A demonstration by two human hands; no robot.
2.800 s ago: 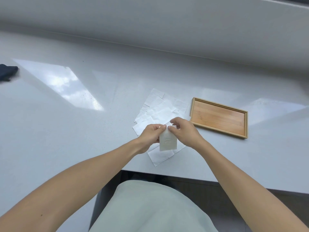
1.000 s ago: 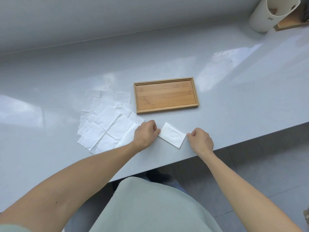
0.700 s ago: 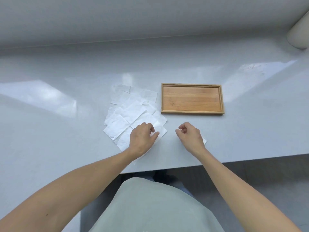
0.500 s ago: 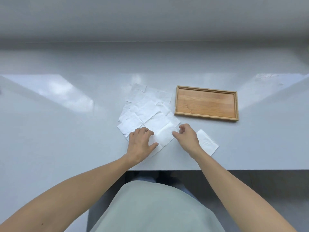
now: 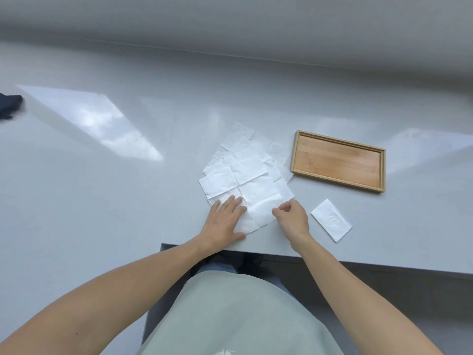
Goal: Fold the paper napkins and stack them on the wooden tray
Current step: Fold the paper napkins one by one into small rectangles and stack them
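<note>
A loose pile of unfolded white paper napkins (image 5: 245, 165) lies on the grey counter, left of the wooden tray (image 5: 337, 161), which holds nothing. The top napkin (image 5: 256, 190) is spread flat with crease lines. My left hand (image 5: 225, 221) presses flat on its near left part, fingers apart. My right hand (image 5: 291, 216) pinches the napkin's right corner between thumb and fingers. One folded napkin (image 5: 331, 220) rests on the counter to the right of my right hand, in front of the tray.
The counter's front edge (image 5: 281, 252) runs just below my hands. A dark object (image 5: 7, 106) sits at the far left edge. A grey wall rises behind the counter.
I set the folded napkin down on the counter and let go. Both hands moved left onto the top unfolded napkin; my right hand now pinches its corner.
</note>
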